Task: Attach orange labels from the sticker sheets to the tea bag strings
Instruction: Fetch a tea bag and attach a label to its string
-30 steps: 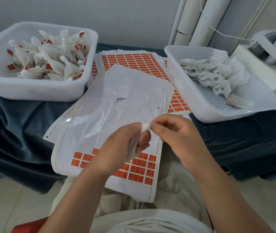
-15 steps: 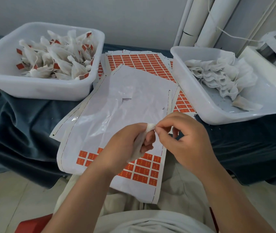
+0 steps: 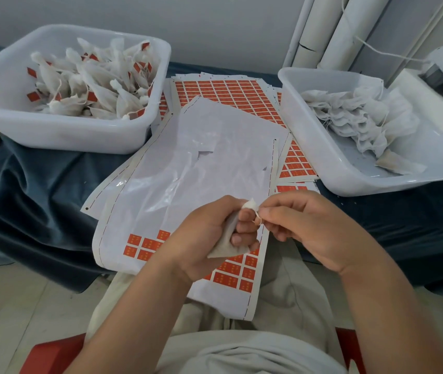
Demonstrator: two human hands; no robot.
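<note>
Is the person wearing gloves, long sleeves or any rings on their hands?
No gloves. The left hand and the right hand are both bare, with no rings, watch or bracelet showing. The forearms are bare too, with no sleeves in view. Below them, the person's clothes are a pale cream fabric.

Grey wall (image 3: 215,28), pale tiled floor (image 3: 26,306), white pipes (image 3: 323,31)

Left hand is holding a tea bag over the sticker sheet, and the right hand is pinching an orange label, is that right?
Not quite. The left hand does hold a tea bag over the sticker sheet, but the right hand pinches the bag's string, not an orange label. The head view shows this.
</note>
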